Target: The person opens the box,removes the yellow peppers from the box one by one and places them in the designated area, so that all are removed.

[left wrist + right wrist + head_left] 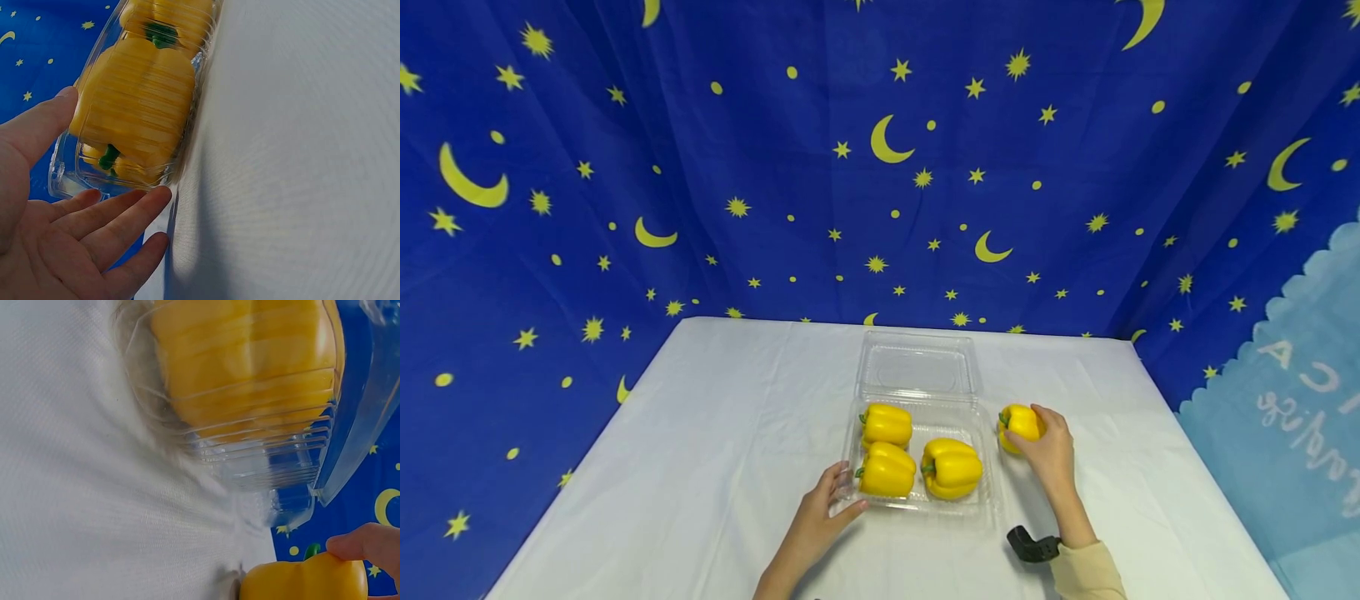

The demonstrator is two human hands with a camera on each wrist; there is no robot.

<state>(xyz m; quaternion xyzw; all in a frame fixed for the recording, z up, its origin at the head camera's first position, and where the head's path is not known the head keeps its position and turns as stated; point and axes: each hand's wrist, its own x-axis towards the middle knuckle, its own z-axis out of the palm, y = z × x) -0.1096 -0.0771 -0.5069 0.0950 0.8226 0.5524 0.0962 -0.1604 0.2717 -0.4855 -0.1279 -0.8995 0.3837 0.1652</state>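
A clear plastic clamshell box (917, 505) lies on the table with its lid (919, 367) folded back. Inside its base are a yellow bell pepper (887, 425) at back left, another yellow bell pepper (887, 470) at front left and a third yellow bell pepper (952, 468) at front right. My left hand (820, 521) touches the box's front left corner, fingers fairly straight in the left wrist view. To the right of the box, my right hand (1051, 450) grips a smaller-looking yellow bell pepper (1017, 425) between thumb and fingers; its green stem points left.
A white cloth covers the table (760, 400). Behind it hangs a blue curtain (820, 192) with yellow moons and stars, and a light blue panel (1300, 375) stands at the right. A black device (1032, 546) is on the right wrist.
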